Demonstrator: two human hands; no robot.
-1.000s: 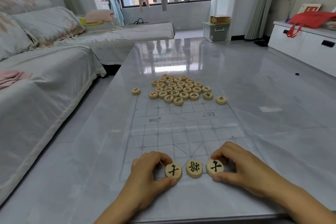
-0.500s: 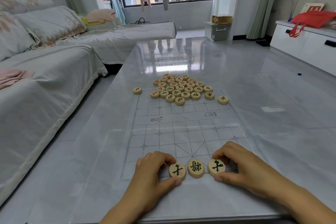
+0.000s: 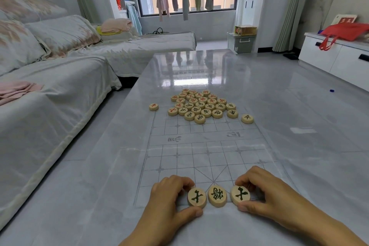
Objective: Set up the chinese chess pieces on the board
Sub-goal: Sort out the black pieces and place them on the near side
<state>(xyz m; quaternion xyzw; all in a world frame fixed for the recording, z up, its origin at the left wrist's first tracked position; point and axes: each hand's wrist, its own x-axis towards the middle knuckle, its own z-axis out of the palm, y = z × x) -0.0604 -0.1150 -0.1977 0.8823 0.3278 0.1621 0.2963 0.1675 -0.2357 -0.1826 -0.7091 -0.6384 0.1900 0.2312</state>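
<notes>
Bottom centre of the frame, we've got three dark-lettered pieces lined up in a row on the near edge of the board (image 3: 199, 158). Our left hand (image 3: 169, 199) pinches the left piece (image 3: 196, 197) between thumb and curled fingers, and our right hand (image 3: 263, 197) clamps the right piece (image 3: 240, 195) the same way. The middle piece (image 3: 217, 196) sits just beside both, no fingers on it. Everything else is in a pile (image 3: 199, 106) at the board's far end, mid-frame, with one stray piece (image 3: 153, 107) off to its left.
</notes>
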